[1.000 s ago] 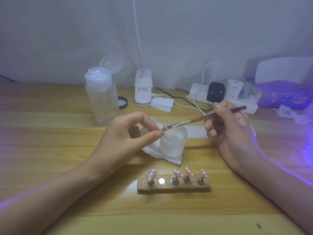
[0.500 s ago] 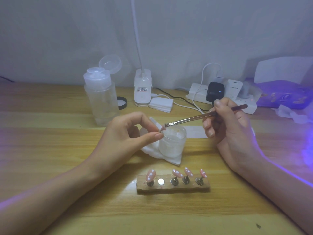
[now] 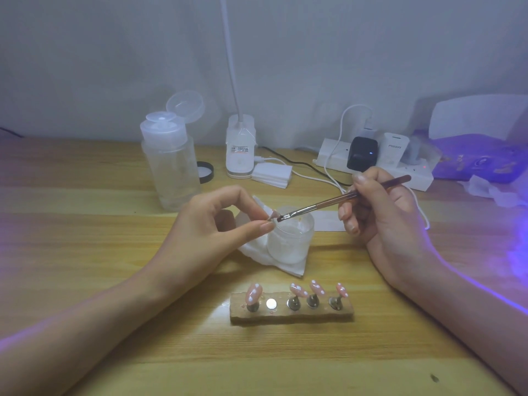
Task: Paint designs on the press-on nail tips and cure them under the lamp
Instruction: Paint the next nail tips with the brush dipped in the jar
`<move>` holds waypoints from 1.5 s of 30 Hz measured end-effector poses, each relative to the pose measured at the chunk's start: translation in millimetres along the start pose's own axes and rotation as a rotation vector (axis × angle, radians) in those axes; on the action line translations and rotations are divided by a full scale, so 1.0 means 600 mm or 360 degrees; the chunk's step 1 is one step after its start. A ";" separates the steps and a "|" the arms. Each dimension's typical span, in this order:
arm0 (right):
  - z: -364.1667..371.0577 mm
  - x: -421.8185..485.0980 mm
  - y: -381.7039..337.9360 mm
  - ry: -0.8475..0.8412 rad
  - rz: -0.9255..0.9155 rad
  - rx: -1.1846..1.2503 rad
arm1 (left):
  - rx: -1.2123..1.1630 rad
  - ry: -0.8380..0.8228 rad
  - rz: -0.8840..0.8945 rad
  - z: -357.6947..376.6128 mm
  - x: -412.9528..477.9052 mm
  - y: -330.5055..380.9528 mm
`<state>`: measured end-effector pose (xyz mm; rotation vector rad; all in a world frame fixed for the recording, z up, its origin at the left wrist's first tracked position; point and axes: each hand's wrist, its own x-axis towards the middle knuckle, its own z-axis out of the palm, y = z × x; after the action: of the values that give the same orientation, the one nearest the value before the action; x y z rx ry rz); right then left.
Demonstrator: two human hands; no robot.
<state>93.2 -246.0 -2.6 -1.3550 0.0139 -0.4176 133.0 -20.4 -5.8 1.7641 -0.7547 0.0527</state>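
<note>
My left hand (image 3: pixel 211 224) pinches a small pink nail tip (image 3: pixel 273 215) between thumb and forefinger above a frosted jar (image 3: pixel 291 238). My right hand (image 3: pixel 380 212) holds a thin brown brush (image 3: pixel 343 200), and its bristles touch the pinched tip. In front of me a wooden holder (image 3: pixel 291 314) carries several pink nail tips with white dots (image 3: pixel 297 290) on metal stands; one round metal spot (image 3: pixel 271 303) on it stands bare. The curing lamp (image 3: pixel 483 138) glows purple at the far right.
A clear pump bottle (image 3: pixel 171 164) with its lid flipped open stands at the back left. A white desk lamp base (image 3: pixel 240 150), a power strip (image 3: pixel 371 164) with chargers and cables, a stack of pads (image 3: pixel 271 174) and crumpled tissue (image 3: pixel 491 192) line the back.
The brush tip has shifted slightly left along the pinched nail tip. Both hands stay over the jar with little other movement.
</note>
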 end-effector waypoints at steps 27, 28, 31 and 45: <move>0.002 0.008 0.000 0.0038 0.0051 -0.0001 | 0.0561 -0.0256 0.0567 0.002 -0.085 0.059; 0.002 0.007 0.000 0.0039 0.0053 -0.0005 | 0.0625 -0.0299 0.0549 0.004 -0.087 0.054; 0.003 0.007 -0.001 0.0040 0.0054 -0.0001 | 0.0713 -0.0353 0.0473 0.003 -0.084 0.042; 0.003 0.005 -0.001 0.0027 0.0055 -0.0011 | 0.0415 -0.0429 -0.0015 -0.003 -0.076 0.035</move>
<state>96.4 -245.3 -1.0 -1.3558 0.0530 -0.4002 86.7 -1.0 -5.6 2.0486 -0.9681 -0.0996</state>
